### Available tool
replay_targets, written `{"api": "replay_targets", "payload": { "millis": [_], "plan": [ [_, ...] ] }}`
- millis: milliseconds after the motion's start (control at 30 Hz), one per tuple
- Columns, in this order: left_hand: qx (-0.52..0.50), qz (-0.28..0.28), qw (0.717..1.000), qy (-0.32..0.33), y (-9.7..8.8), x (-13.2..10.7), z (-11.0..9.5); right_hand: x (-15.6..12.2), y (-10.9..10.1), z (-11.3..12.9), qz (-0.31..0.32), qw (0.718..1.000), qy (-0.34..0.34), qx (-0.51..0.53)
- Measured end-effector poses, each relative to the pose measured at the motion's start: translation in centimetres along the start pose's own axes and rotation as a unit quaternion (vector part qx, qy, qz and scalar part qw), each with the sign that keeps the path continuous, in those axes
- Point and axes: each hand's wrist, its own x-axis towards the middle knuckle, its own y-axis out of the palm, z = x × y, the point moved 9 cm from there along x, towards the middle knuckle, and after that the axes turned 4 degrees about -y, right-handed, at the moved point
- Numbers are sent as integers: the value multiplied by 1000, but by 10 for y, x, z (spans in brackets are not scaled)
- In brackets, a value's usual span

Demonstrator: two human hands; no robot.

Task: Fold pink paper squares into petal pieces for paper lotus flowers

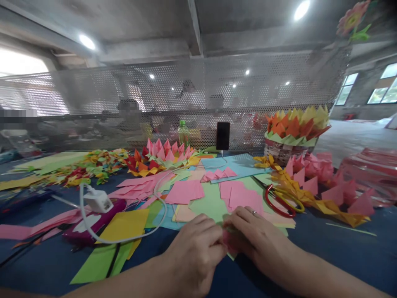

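We hold a small pink paper nearer us and left of the scissors, left hand and right hand both in a narrow grip on it, fingers hiding most. Loose pink squares lie just left of the scissors; a gold folded chain runs to their right, a basket stands behind. Well left of them, a white cable loops across our surface beside a purple power strip, whose pale label we find too blurred to read.
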Motion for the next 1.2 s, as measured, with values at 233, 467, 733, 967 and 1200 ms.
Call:
{"api": "replay_targets", "payload": {
  "millis": [233,467,733,967,1200],
  "plan": [
    [-72,-53,993,-70,-14,5,16,0,-2,-8,-34,999,-3,42],
    [-268,1,915,-302,-9,13,69,-3,0,-11,-51,992,37,106],
    [-352,50,896,-268,-14,30,61,7,-39,-5,-130,981,32,139],
    [-328,-25,903,-276,-26,51,86,37,-66,-17,-207,972,32,105],
    [-355,-15,887,-295,-2,44,103,41,-40,-29,-181,977,66,90]
  ]
}}
